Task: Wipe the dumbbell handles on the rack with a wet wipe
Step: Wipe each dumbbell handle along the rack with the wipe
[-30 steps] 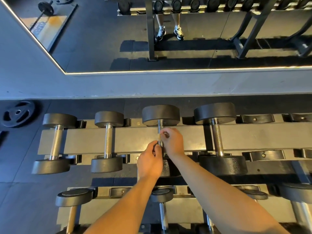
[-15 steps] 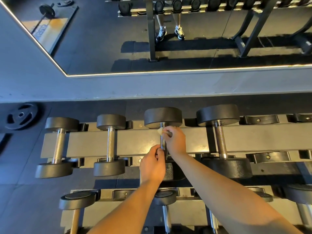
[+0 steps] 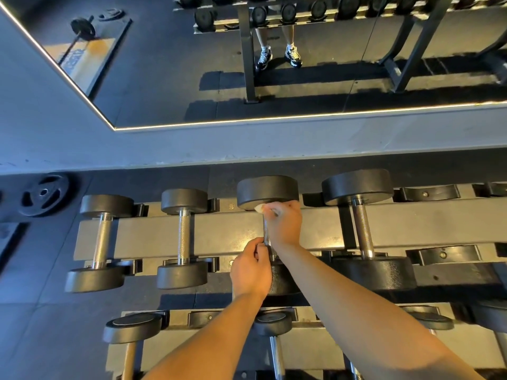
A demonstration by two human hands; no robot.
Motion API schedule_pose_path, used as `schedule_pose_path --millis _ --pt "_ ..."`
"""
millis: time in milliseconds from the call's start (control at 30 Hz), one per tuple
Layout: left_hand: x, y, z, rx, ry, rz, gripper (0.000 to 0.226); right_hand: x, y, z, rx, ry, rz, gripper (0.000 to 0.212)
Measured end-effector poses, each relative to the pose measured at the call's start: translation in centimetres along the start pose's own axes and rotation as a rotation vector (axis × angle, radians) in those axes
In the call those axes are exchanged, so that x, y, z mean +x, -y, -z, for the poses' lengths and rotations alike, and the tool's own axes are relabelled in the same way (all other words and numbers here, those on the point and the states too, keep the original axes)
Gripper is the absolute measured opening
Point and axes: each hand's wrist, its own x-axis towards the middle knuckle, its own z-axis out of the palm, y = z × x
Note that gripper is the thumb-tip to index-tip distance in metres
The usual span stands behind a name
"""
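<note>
Head view | right hand [image 3: 284, 224] grips wet wipe [image 3: 259, 208] atop dumbbell handle [image 3: 266, 233]

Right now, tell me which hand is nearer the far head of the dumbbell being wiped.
Right. The right hand holds the wet wipe just below that far head; the left hand grips the handle at its near end.

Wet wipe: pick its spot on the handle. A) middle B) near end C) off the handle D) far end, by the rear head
D: the wet wipe peeks out white from the right hand right at the rear head, while the left hand grips the near end of the handle.
</note>
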Motion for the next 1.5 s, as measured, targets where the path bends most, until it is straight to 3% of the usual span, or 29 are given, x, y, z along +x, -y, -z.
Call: schedule_pose_path --millis 133,267,300,467,700,867,967,1133,1267,1433,1500 --pt "-0.1 0.1 0.0 -0.019 -0.014 0.02 0.026 -1.4 -1.4 0.1 -0.168 0.145 0.025 0.012" --pt "-0.2 0.1 0.0 -0.042 -0.01 0.021 0.026 -2.0 -2.5 2.1 -0.175 0.361 -0.026 0.012" --pt "-0.2 0.2 0.0 -0.051 -0.007 0.018 0.026 -2.1 -2.5 2.4 -0.159 0.368 -0.022 0.012" --pt "-0.1 0.0 0.1 -0.076 0.009 -0.017 0.027 0.0 -1.5 2.2 0.074 0.085 -0.042 0.012" --pt "0.2 0.6 -0.2 -0.082 -0.014 0.014 0.023 -0.7 -1.7 2.2 0.026 0.231 -0.165 0.012" --pt "0.0 0.4 0.1 -0.027 -0.017 -0.016 0.026 -3.4 -2.7 2.4 -0.215 0.387 -0.15 0.012" --pt "-0.3 0.1 0.1 -0.003 -0.003 -0.037 0.025 -3.3 -2.0 2.2 -0.276 0.358 -0.195 0.015" --pt "-0.2 0.2 0.2 0.04 0.007 -0.046 0.027 -0.9 -0.2 1.3 -0.137 0.101 -0.072 0.005" --pt "-0.2 0.3 0.1 0.02 -0.006 -0.03 0.027 -2.8 -1.2 1.0 -0.186 0.12 -0.067 0.001" --pt "-0.1 0.4 -0.1 0.038 -0.005 -0.053 0.028 -4.1 -2.5 2.1 -0.392 0.328 -0.075 0.019" --pt "-0.1 0.5 0.0 0.036 -0.008 -0.052 0.028 -3.2 -2.0 2.5 -0.386 0.323 -0.066 0.019"
